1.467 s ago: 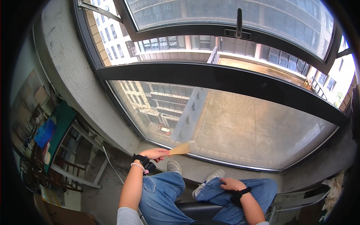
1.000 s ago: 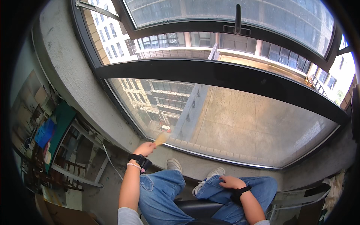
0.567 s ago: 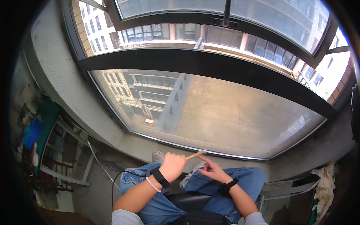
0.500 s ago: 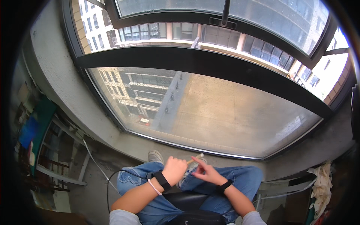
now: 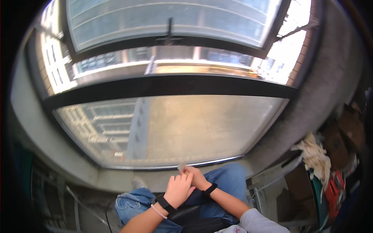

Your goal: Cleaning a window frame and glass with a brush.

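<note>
— Head view first: what is held, and where?

— A thin, pale, flat strip (image 5: 181,167) (wood or stiff card, it cannot be told which) is seen poking up between the two hands, just below the lower edge of the big window pane (image 5: 182,128) and above the lap in blue jeans (image 5: 229,182). Only its tip is shown; the rest is hidden by the hands.

— And the fingers?

— The right hand (image 5: 197,178) is closed around the strip's lower part. The left hand (image 5: 178,190) is laid against it from the side, fingers (image 5: 182,179) loosely curled and touching; whether the strip is actually pinched by them cannot be told.

— How would it be expected to handle?

— It is judged light and fairly stiff, likely to snap or crease if bent hard. A hold near the lower end, flat faces pinched, would be thought steadiest.
</note>
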Demonstrator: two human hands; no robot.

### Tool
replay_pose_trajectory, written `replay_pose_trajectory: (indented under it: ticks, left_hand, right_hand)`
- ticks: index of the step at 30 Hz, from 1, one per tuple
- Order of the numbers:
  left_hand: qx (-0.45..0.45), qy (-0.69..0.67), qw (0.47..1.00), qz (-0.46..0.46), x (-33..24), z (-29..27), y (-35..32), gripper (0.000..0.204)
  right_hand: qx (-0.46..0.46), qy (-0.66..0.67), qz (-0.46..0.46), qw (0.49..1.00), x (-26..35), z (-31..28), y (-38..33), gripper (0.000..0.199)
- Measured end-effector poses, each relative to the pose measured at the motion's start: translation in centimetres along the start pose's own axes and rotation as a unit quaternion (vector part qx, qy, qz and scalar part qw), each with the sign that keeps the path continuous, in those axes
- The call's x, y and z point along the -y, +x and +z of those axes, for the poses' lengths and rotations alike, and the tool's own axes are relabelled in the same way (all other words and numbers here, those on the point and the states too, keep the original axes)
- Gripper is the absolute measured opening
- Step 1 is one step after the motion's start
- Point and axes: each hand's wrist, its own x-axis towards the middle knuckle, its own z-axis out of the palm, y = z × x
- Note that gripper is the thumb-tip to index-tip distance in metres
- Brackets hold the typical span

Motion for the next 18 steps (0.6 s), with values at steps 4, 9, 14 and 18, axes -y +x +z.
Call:
replay_pose_trajectory:
  ticks: [4, 9, 14, 18]
  left_hand:
    - [-0.203, -0.068, 0.976, 0.039, -2.9, -3.3, 3.7, 0.054]
    - [-0.272, -0.162, 0.943, 0.102, -5.7, -3.6, 8.0, 0.049]
    - [-0.262, -0.172, 0.937, 0.156, -6.1, -1.3, 11.3, 0.037]
    - [-0.26, -0.182, 0.931, 0.178, -6.7, -0.1, 13.0, 0.029]
  right_hand:
    - [-0.305, 0.071, 0.064, 0.948, 1.5, -6.1, 1.5, 0.016]
    - [-0.55, 0.302, -0.119, 0.769, 8.5, -19.0, 1.2, 0.025]
    - [-0.618, 0.225, -0.235, 0.716, 16.1, -29.2, -3.0, 0.034]
    - [-0.634, 0.113, -0.188, 0.741, 18.0, -33.1, -7.2, 0.03]
